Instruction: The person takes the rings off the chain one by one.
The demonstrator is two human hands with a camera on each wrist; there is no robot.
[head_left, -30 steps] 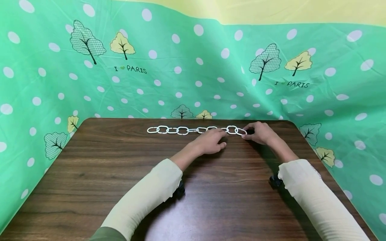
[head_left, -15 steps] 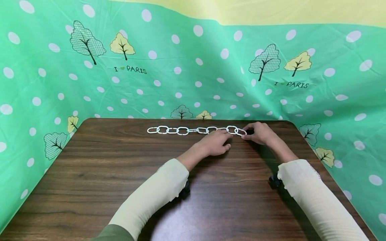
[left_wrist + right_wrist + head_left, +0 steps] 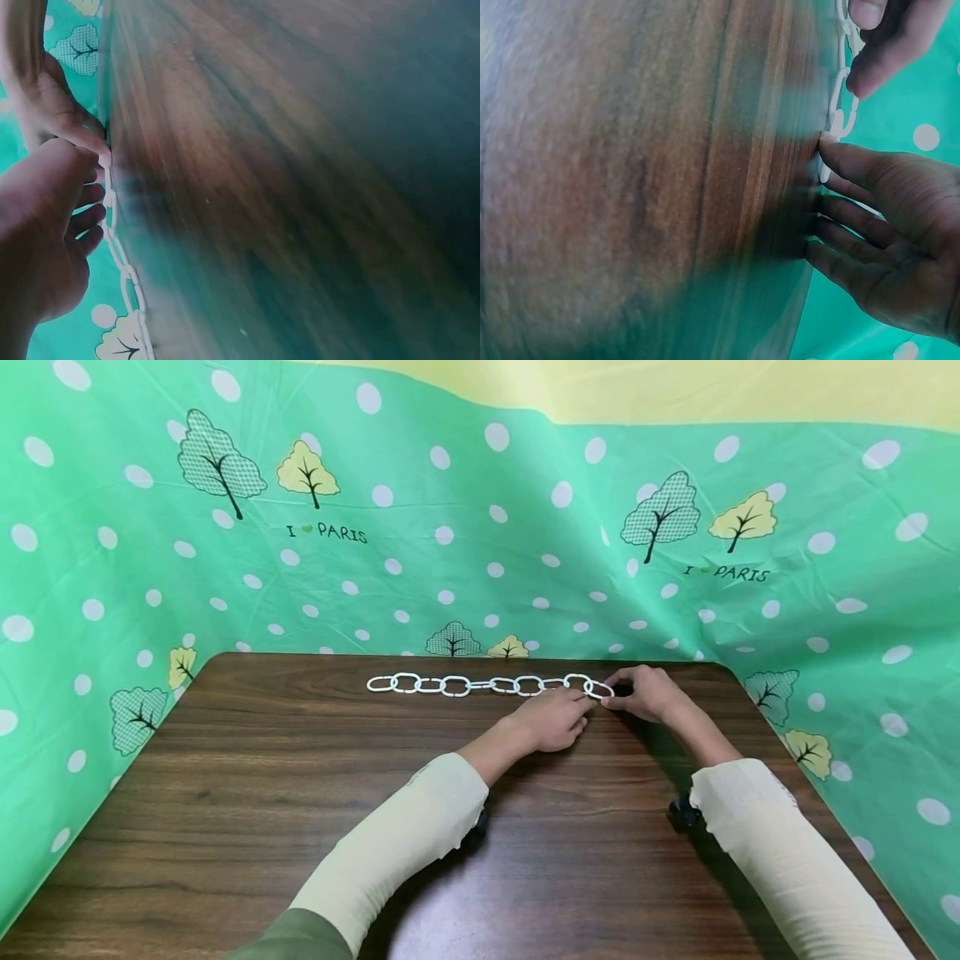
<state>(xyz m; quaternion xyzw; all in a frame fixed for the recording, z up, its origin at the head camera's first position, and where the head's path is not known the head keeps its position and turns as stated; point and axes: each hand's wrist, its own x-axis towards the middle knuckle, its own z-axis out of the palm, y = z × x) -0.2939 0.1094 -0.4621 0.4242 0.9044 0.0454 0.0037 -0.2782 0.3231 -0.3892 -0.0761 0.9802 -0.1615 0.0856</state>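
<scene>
A white plastic chain of several oval links lies stretched out sideways near the table's far edge. At its right end my right hand pinches the last link between thumb and index finger, as the right wrist view also shows. Just left of it, my left hand is over the near side of the chain, its fingertips by the links close to that end. In the left wrist view the left hand's fingers are loosely bent beside the chain. Whether they touch a link cannot be made out.
The dark wooden table spreads out toward me. Behind and at both sides hangs a green dotted cloth with printed trees, close against the table's far edge. A small black device sits under the right sleeve.
My left hand has slid to the right along the chain, toward the right hand, uncovering links behind it. The right hand and the chain have stayed nearly in place.
</scene>
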